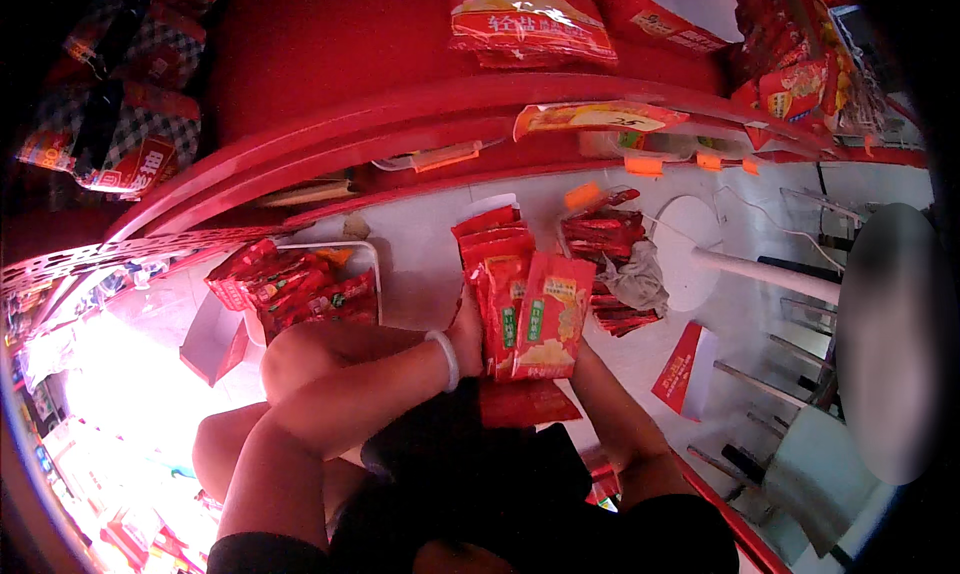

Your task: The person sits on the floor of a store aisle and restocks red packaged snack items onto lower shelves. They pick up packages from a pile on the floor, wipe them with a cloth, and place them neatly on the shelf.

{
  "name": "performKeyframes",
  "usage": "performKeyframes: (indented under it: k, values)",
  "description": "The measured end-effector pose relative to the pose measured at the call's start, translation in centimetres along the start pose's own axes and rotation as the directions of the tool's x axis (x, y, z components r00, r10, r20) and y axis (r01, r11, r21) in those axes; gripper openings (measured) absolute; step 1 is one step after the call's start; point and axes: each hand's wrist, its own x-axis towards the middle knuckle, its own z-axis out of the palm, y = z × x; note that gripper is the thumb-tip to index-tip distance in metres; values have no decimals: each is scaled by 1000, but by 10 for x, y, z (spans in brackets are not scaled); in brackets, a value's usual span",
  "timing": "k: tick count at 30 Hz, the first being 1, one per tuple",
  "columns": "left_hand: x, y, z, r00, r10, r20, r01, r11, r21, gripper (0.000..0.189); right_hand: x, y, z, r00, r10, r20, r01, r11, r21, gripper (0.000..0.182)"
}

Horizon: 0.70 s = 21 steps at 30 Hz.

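Note:
Before my body, a fanned bunch of red snack packets [501,274] is in my left hand [468,335], which grips its left edge. A white bracelet [444,358] circles that wrist. A red packet with a green label [555,315] faces me at the front right of the bunch. My right hand [582,347] is at this packet's right lower edge, its fingers mostly hidden behind the packet. Just below, another red packet [529,403] lies at my lap. The packets bear printed writing.
A red shelf edge [420,93] curves ahead, with a price card [600,116]. On the floor are a crate of red packets [311,285], a pile of packets [607,236] with a crumpled bag [641,274], and a red carton [686,371]. A pale chair [814,473] stands right.

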Motion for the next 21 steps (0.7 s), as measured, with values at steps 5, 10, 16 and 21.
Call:
performKeyframes:
  k: [5, 10, 16, 21]
  values:
    - [-9, -21, 22, 991, -13, -136, 21, 998, 59, 84, -35, 12, -7, 999, -3, -41, 4, 999, 36, 52]
    - [-28, -34, 53, 994, 3, -113, 13, 990, 142, 82, -83, 23, -12, 996, -14, -85, 17, 999, 43, 52]
    - [-72, -52, 56, 982, 163, -100, -61, 762, 645, 78, -133, 58, -8, 994, 13, -109, -6, 998, 70, 52]
    - [-142, -59, 55, 898, 250, 362, -429, 320, 845, 88, -172, 91, 1, 994, 53, -99, -44, 995, 95, 51]
